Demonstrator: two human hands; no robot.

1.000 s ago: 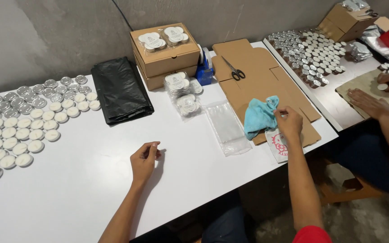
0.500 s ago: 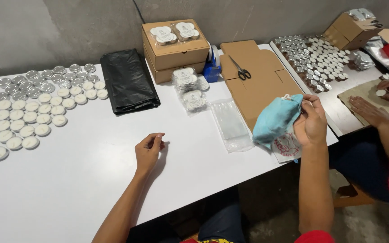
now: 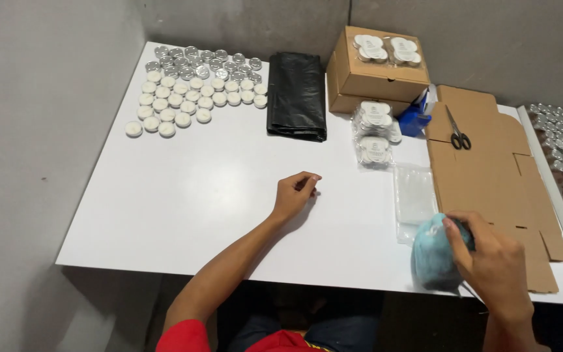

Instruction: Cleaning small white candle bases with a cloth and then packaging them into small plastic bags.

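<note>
Spanning nearly the whole view, the white bench (image 3: 184, 195) carries everything here. On its right part lies a flattened cardboard box blank (image 3: 490, 176), its long axis running from the far edge toward the person, with black-handled scissors (image 3: 457, 133) on its far end, blades pointing away. At the far edge two brown cardboard boxes (image 3: 369, 78) are stacked, packs of white tealights on top, and beside them to the left lies a folded black plastic bag (image 3: 296, 96), long axis also running front to back. In the far left corner, tealight candles (image 3: 190, 88) stand in rows, white ones nearer, silver cups behind. Small clear packs of tealights (image 3: 374, 130) are heaped just in front of the boxes, next to a blue object whose kind I cannot tell, and an empty clear plastic sleeve (image 3: 415, 195) lies flat between the packs and the right hand. The right hand (image 3: 490, 261) is closed around a bunched light-blue cloth (image 3: 433, 254) at the near right edge of the bench, the cloth hanging lengthwise downward from the fingers, just left of the palm. The left hand (image 3: 298, 192) rests mid-bench, well apart from the cloth, fingers curled loosely with the tips touching the surface, holding nothing that can be made out.
</note>
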